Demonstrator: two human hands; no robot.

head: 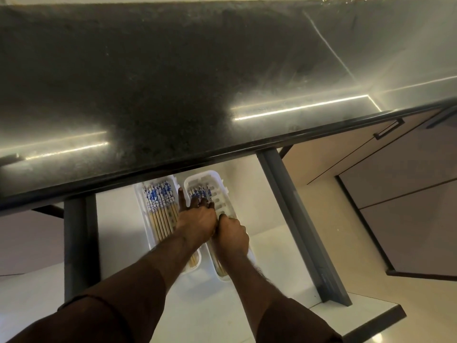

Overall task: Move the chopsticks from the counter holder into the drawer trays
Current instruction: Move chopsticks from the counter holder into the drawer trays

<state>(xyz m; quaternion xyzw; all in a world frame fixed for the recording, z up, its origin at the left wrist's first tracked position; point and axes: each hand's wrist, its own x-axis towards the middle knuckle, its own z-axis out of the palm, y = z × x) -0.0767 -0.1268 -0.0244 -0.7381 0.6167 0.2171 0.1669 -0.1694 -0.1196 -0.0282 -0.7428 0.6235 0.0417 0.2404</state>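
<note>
Two white slotted trays lie side by side in the open white drawer (269,246) under the counter. The left tray (139,194) holds several bamboo chopsticks (160,206) with blue-and-white patterned tops, laid flat. The right tray (217,180) holds a smaller bundle of the same chopsticks (199,193). My left hand (196,220) lies over that bundle with fingers spread, the index finger pointing out along the gap between the trays. My right hand (233,235) is curled over the near part of the right tray, apparently around the chopstick shafts, which it hides. No counter holder is in view.
The dark speckled countertop (173,82) fills the upper view and overhangs the drawer's back. Grey drawer rails (296,219) run along both sides. Beige cabinet doors with a dark handle (388,129) stand at the right.
</note>
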